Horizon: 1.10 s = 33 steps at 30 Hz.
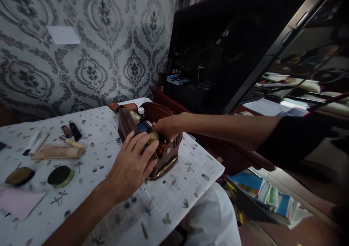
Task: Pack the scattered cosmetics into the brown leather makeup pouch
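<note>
Patterned wallpaper (pixel 114 27) backs the worktop (pixel 197 175). Just beyond your left hand (pixel 133 166) — spread loosely apart — sits the brown bag (pixel 170 159); your right hand (pixel 168 127) reaches inside, its grip too hidden to tell.

Left hand (pixel 132 165) splayed, right hand (pixel 168 128) curled

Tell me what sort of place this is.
Probably a room in a home: there is grey-and-white damask-patterned wallpaper, a white cloth tablecloth printed with small plants, and a big, black, rectangular panel that looks like a television.
</note>
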Tool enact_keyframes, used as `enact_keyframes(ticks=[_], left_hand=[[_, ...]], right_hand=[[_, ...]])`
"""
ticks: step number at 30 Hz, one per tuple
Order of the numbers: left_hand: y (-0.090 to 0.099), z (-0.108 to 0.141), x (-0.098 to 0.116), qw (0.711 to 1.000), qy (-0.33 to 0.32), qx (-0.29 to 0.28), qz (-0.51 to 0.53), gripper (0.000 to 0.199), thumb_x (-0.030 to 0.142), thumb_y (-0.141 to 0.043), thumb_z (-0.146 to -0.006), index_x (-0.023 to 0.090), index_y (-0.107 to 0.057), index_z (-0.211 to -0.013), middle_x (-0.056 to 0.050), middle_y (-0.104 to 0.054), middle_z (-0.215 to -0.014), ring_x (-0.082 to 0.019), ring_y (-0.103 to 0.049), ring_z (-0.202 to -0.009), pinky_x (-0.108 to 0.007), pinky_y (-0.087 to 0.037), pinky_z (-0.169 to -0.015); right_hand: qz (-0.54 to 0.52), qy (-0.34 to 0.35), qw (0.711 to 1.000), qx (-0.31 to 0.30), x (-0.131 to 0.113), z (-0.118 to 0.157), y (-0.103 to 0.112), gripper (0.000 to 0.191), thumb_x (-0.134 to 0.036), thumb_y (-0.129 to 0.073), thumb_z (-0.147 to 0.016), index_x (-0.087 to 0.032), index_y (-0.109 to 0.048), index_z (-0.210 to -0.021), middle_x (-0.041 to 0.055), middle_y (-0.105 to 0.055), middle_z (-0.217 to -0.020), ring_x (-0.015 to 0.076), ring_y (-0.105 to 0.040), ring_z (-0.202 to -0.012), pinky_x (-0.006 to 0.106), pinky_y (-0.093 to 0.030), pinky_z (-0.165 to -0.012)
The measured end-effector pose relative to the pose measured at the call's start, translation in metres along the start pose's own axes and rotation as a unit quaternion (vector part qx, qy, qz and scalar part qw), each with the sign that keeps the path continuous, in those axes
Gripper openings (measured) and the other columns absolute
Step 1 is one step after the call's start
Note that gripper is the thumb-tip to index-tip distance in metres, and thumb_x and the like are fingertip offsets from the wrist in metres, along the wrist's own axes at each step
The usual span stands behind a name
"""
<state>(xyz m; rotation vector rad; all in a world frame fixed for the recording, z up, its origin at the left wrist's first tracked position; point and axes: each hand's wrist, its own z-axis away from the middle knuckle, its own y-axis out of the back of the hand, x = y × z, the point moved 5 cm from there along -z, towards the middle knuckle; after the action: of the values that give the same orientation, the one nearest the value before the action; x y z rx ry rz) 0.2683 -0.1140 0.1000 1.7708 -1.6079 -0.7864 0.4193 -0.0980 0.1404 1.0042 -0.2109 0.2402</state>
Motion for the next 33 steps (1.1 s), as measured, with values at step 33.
enact_keyframes(ticks=[33], left_hand=[[-0.003, 0.0, 0.0, 1.0, -0.014, 0.005, -0.022, 0.037, 0.021, -0.047, -0.099, 0.014, -0.05, -0.135, -0.015, -0.058, -0.133, -0.03, -0.051, -0.13, -0.057, -0.037, -0.117]], right_hand=[[-0.06, -0.07, 0.957, 0.274, 0.028, -0.07, 0.022, 0.044, -0.021, -0.055, -0.097, -0.008, -0.051, -0.139, 0.0214, -0.066, -0.129, 0.0287, -0.064, -0.121, 0.035, -0.052, -0.096]])
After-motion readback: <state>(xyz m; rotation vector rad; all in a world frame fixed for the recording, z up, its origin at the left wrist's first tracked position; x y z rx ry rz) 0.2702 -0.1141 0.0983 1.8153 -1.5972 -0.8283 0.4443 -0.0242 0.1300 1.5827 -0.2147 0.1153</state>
